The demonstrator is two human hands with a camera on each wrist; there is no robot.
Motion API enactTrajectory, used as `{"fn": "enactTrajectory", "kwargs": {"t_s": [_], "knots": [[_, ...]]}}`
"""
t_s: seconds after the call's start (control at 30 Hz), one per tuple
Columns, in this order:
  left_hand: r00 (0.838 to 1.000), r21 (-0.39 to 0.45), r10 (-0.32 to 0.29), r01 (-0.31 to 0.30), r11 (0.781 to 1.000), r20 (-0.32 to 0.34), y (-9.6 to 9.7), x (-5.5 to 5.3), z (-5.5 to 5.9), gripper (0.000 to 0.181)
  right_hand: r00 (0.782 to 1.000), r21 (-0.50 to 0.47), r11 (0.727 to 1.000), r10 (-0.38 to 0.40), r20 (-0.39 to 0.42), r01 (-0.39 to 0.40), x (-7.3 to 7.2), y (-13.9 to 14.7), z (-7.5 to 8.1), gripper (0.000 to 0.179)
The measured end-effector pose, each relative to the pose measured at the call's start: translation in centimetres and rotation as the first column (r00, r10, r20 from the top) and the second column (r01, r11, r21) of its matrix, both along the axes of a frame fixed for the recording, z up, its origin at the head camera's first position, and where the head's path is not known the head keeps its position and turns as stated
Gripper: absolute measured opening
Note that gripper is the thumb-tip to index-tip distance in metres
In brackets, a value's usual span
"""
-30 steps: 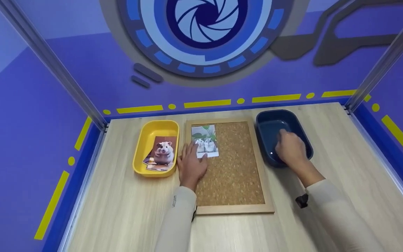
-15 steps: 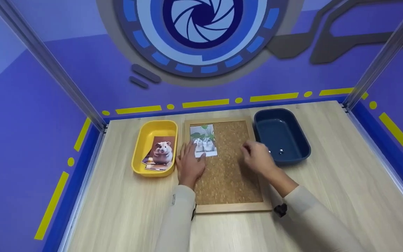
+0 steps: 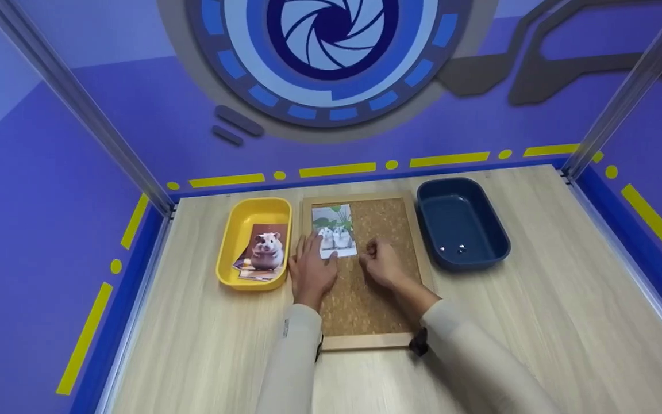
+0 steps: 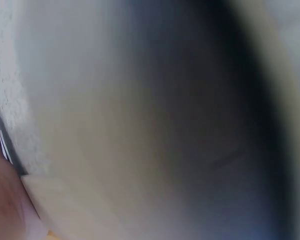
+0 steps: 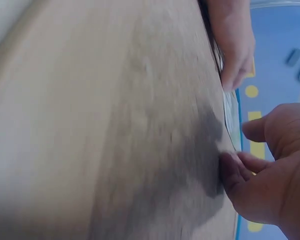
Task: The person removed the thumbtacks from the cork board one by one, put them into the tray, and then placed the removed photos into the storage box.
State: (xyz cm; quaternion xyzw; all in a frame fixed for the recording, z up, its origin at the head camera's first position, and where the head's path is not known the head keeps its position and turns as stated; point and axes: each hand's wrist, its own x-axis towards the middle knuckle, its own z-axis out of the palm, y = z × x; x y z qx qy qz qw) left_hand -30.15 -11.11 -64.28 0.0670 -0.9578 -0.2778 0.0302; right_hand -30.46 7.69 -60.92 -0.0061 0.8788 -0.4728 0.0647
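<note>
My left hand [image 3: 312,273] lies with its fingers stretched over the lower left of a photo [image 3: 333,217] of two small hamsters, on the upper left of a framed cork board [image 3: 388,310]. Just right of the photo, low over the cork, is my right hand [image 3: 384,264], thumb and fingertips drawn together in a pinch. In the right wrist view the fingertips of my right hand [image 5: 270,185] sit close to the cork; I cannot tell what small piece they pinch. Only a bit of my left hand [image 4: 7,205] shows in the left wrist view, which is mostly blurred.
A yellow tray [image 3: 225,253] with several hamster photos [image 3: 266,250] stands left of the board. On the right, a dark blue tray [image 3: 463,215] contains small shiny pieces [image 3: 462,248]. Purple panels enclose the wooden table [image 3: 204,345] at the back and sides.
My right hand has come out of the dark blue tray and moved left over the cork board to beside the photo. The left hand stays on the photo.
</note>
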Motion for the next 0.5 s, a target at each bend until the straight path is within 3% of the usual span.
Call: {"fn": "enactTrajectory", "kwargs": {"t_s": [0.1,0.3,0.5], "knots": [[1.0,0.003,-0.002,0.002,1.0,-0.013,0.1,0.0,0.0,0.062,0.999,0.012,0.999,-0.031,0.019,0.03,-0.7,-1.1,-0.2,0.026],[1.0,0.018,-0.008,0.008,1.0,-0.024,0.1,-0.2,-0.2,0.06,0.999,0.131,0.99,-0.045,0.005,0.044,-2.3,-2.6,-0.5,0.044],[1.0,0.01,0.005,-0.004,1.0,-0.015,-0.1,-0.2,-0.5,0.059,0.998,0.152,0.986,-0.068,0.019,0.064,-3.4,-4.0,-0.7,0.059]]}}
